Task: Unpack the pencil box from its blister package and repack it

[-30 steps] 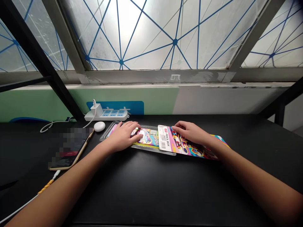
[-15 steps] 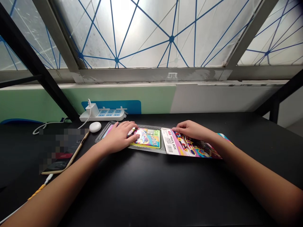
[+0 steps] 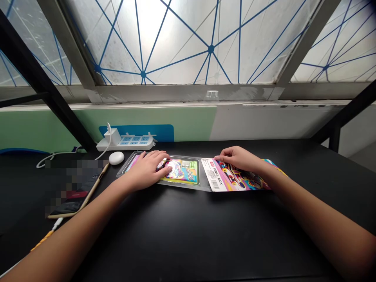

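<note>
Printed card (image 3: 237, 179) | slid right, baring more tray (image 3: 203, 181) | left hand (image 3: 150, 167) spread, right hand (image 3: 235, 157) pinching card

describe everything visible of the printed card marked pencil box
The printed card looks like thin cardboard, brightly multicoloured, with a white strip at its left end bearing "PENCIL BOX", a red mark and a barcode. It lies face up over the black table, its left end meeting or overlapping the clear plastic tray. The right hand apparently pinches its upper edge, hiding part of it.
</note>
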`<action>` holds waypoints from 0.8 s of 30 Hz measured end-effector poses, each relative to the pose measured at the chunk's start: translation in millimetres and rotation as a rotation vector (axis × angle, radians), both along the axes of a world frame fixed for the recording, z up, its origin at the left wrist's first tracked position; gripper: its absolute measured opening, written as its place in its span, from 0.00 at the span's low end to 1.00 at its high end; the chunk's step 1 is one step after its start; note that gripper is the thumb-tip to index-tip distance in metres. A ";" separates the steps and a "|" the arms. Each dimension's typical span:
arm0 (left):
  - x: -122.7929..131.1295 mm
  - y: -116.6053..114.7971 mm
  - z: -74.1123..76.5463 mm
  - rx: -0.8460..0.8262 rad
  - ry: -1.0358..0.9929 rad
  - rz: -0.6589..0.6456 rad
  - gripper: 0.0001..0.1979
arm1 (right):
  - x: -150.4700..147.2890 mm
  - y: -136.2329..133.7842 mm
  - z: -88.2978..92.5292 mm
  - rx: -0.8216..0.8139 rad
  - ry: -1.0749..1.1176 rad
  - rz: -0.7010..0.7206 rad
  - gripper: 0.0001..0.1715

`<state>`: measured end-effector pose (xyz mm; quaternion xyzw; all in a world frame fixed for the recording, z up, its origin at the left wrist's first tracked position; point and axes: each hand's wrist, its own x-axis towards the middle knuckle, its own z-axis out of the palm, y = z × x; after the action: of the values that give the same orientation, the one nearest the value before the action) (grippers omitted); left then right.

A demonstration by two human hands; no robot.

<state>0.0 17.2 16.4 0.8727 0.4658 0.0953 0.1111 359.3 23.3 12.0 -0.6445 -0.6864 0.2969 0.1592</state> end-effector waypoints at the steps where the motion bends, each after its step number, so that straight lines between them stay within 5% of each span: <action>1: 0.3 -0.2 -0.2 -0.001 0.000 0.003 0.22 | -0.4 -0.4 0.0 0.003 0.002 -0.008 0.31; 18: 10.5 -11.4 -7.1 0.059 -0.103 0.064 0.22 | -29.6 -15.1 0.8 -0.015 0.012 -0.057 0.29; 24: 22.6 -25.5 -2.1 -0.060 -0.291 0.059 0.25 | -40.6 -20.6 -2.5 0.003 0.011 -0.030 0.28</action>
<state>22.6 -8.3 14.3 0.8319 0.4727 0.2103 0.2006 318.7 2.7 9.5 -0.6528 -0.6762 0.2971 0.1681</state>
